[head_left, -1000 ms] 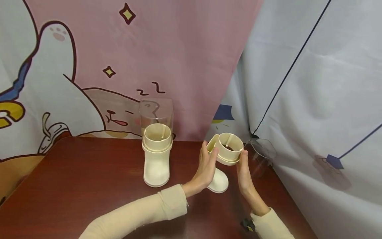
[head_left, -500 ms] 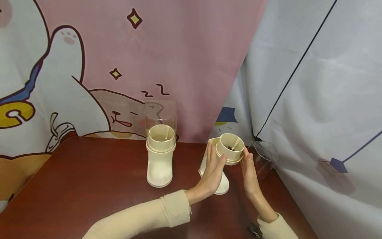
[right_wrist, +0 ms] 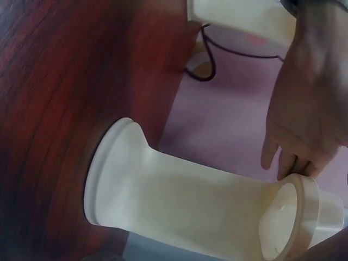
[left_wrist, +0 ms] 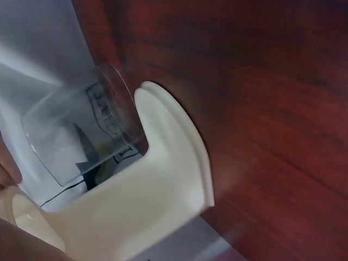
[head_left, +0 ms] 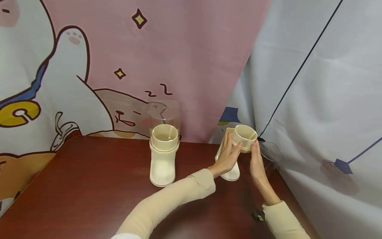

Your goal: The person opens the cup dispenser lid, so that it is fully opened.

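Between the two hands stands a cream, boot-shaped pet feeder base (head_left: 231,173) with a round collar at its top. My left hand (head_left: 224,159) lies along its left side, fingers straight and thumb at the front of the collar. Against the collar's right side, the straight fingers of my right hand (head_left: 258,166) press. In the right wrist view the base's foot (right_wrist: 111,179) is close over the tabletop, and the left hand's fingertips (right_wrist: 287,163) are at the collar. A clear plastic hopper (left_wrist: 60,141) lies behind the base, partly hidden in the head view.
A second cream feeder base (head_left: 162,166) stands upright to the left with a clear hopper (head_left: 164,109) on top. A small black object (head_left: 258,215) lies near the right sleeve. Grey cloth (head_left: 322,116) borders the dark red table (head_left: 104,186) on the right; printed cloth hangs behind.
Both hands have moved right and slightly back with the feeder base between them. The view has shifted a little. The second feeder stands as before.
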Motion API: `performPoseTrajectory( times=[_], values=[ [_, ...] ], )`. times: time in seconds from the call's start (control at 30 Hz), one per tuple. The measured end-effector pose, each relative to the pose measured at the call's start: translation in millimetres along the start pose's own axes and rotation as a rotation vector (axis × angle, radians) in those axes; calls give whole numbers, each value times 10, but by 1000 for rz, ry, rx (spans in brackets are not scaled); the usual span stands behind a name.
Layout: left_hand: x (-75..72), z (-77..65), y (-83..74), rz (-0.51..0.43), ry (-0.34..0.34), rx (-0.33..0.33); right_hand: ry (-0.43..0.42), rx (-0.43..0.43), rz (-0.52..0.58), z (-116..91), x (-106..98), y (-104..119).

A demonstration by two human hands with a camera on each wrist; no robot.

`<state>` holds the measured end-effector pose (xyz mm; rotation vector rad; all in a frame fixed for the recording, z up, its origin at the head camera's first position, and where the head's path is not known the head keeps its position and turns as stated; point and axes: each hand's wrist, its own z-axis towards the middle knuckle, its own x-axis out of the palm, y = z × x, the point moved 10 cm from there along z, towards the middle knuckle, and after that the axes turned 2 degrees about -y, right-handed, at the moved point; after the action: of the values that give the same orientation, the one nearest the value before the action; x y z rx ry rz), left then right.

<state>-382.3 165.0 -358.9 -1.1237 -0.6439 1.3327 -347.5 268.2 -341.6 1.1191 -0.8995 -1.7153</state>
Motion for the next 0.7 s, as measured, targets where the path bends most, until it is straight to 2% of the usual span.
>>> performPoseTrajectory(
  times=[0.1, 0.17, 0.23, 0.3, 0.37, 0.4, 0.47, 0.53, 0.6, 0.7],
  values=[
    [42, 59, 19, 20, 30, -16, -22, -3, 54, 35, -52, -49],
    [-17, 39, 41, 9, 37, -46, -69, 4, 97, 22, -92, -55],
    [-139, -33, 48, -10, 38, -74, -154, -9, 147, -30, -168, -22],
    [-290, -172, 51, -47, 48, -104, -269, -81, 194, -135, -268, 93],
    [-462, -376, 53, -90, 57, -122, -361, -220, 234, -286, -326, 270],
    [-557, -504, 44, -106, 66, -135, -375, -303, 260, -366, -309, 376],
    [-741, -787, 39, -136, 85, -144, -354, -454, 308, -512, -193, 574],
    [-931, -1079, 59, -155, 91, -148, -273, -521, 349, -594, 4, 681],
    [-1178, -1355, 102, -155, 62, -149, -182, -480, 335, -596, 248, 697],
    [-1696, -1665, 230, -100, -89, -148, -21, -335, 279, -530, 675, 647]
  ],
)
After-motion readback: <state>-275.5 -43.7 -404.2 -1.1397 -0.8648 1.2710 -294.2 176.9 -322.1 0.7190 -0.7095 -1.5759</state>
